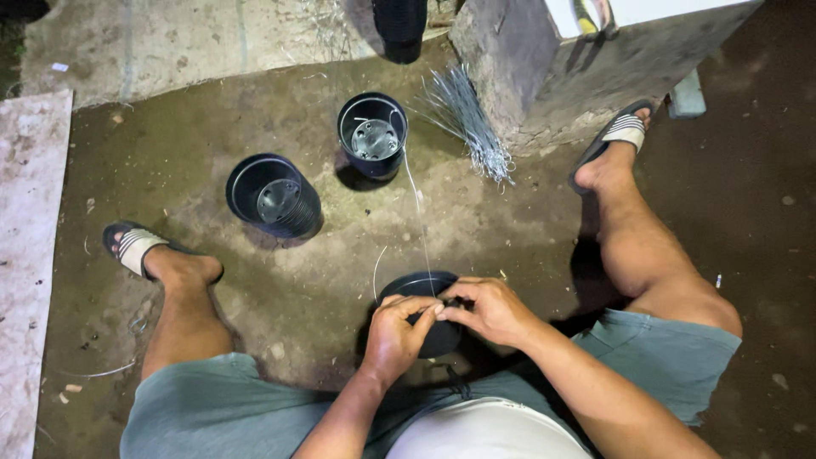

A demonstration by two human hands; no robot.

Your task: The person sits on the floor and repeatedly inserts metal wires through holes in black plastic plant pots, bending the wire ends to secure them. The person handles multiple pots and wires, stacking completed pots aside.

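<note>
Low centre of frame, I see my left hand (395, 336) and right hand (489, 308) pinching a thin wire (418, 212) at the black pot (425, 293) rim, its length running up-frame from my fingertips.

Glossy black plastic pots (274, 195), thin shiny metal wire (415, 200), rough concrete floor (323, 280).

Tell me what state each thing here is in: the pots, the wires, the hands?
Pot in hands: held over the lap, both hands at its rim.
Thin wire: pinched, rising from the held pot.
Left hand: closed on pot rim.
Right hand: pinching wire.
Middle pot: upright, empty.
Left pot: tilted, empty.
Wire bundle: lying loose on ground.
</note>
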